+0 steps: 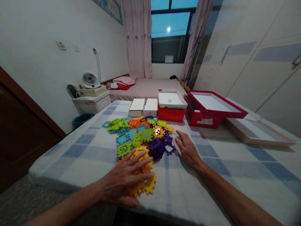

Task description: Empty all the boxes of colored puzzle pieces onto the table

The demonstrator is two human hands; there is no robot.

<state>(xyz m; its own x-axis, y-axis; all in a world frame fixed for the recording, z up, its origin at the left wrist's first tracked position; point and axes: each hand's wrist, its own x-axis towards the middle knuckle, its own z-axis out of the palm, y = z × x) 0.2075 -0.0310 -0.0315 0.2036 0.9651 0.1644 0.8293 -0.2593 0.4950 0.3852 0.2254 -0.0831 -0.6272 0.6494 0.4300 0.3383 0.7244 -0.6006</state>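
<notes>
My left hand (128, 175) lies flat with its fingers spread over yellow and orange interlocking plastic blocks (148, 185) near the front of the bed. Further right, my right hand (187, 147) rests on the cloth with its fingers loosely stretched beside the purple blocks (157, 147), holding nothing. Green blocks (147, 135), light-blue blocks (122, 139) and red-orange blocks (135, 123) lie in the same heap. A yellow block with a patterned centre (158, 131) sits near the heap's right side. Some blocks under my left hand are hidden.
Behind the heap stand two white boxes (136, 106), a red box (171, 115) with a white tray (171, 99) on it, and a crimson box (202, 119) under a tilted lid (216, 103). A shallow tray (263, 131) lies right. A fan (90, 80) stands back left.
</notes>
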